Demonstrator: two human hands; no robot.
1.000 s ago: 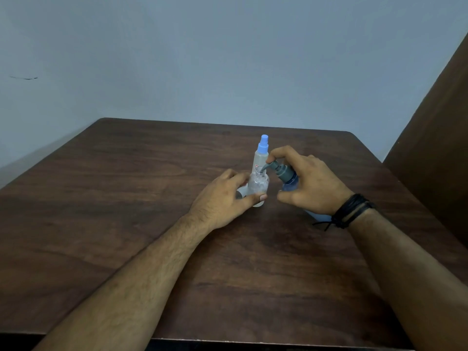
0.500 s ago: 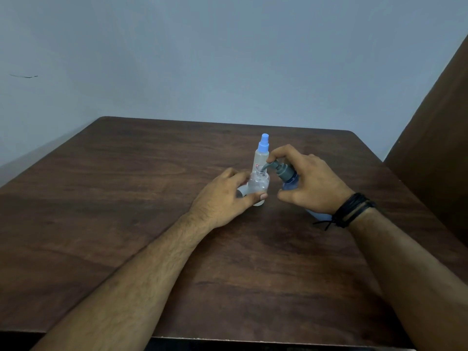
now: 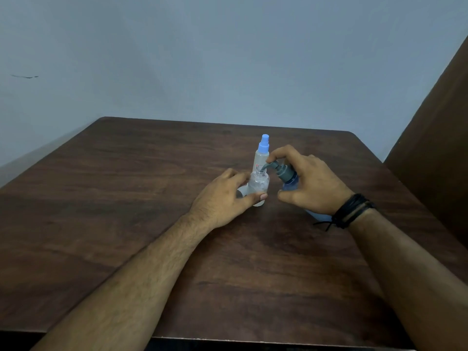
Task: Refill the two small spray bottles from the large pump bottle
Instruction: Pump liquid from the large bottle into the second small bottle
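Left hand (image 3: 222, 198) is wrapped around uncapped clear plastic spray bottle (image 3: 258, 184), upright on dark wooden table (image 3: 126, 198). Right hand (image 3: 311, 183) grips tilted blue pump bottle with grey pump head (image 3: 285, 173), spout at the open neck. Capped blue-topped clear spray bottle (image 3: 262, 153) stands just beyond the left fingertips. Black cord bracelet (image 3: 350, 211) is worn on right wrist.

Both hands and three bottles crowd the middle of the counter (image 3: 126, 198) toward its far edge: the capped spray bottle (image 3: 262, 154) stands just behind the open spray bottle (image 3: 258, 184), the pump bottle (image 3: 287, 174) beside it. A brown panel (image 3: 435, 153) walls the right edge.
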